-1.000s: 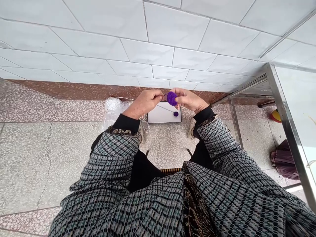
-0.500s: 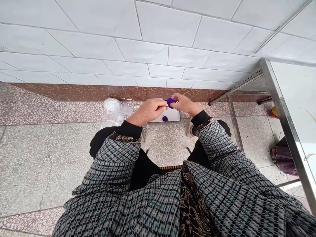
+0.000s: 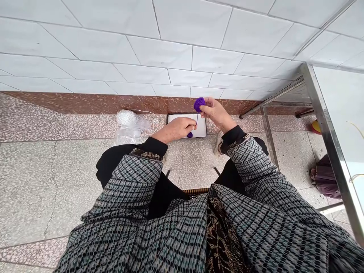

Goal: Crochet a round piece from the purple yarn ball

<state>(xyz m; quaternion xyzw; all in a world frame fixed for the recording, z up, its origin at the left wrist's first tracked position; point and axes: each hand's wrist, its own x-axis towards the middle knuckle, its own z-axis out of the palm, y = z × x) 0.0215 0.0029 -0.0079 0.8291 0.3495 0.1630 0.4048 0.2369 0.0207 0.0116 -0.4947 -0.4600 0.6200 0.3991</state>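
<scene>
Purple yarn ball (image 3: pixel 199 104) is held above the far part of a white tray (image 3: pixel 202 129), the right hand's (image 3: pixel 215 112) fingers gripping its right side. Its strand (image 3: pixel 197 118) runs to the left hand (image 3: pixel 179 128), whose fingertips look pinched narrow on it. Even, gentle tension and a light hold that lets the ball turn would probably keep the strand neat. Nearly round, the ball shows no clear long axis; its strand points toward the wearer. Beneath the left hand a partly hidden purple bundle (image 3: pixel 189 135) shows; farther left lies white yarn (image 3: pixel 126 118).
</scene>
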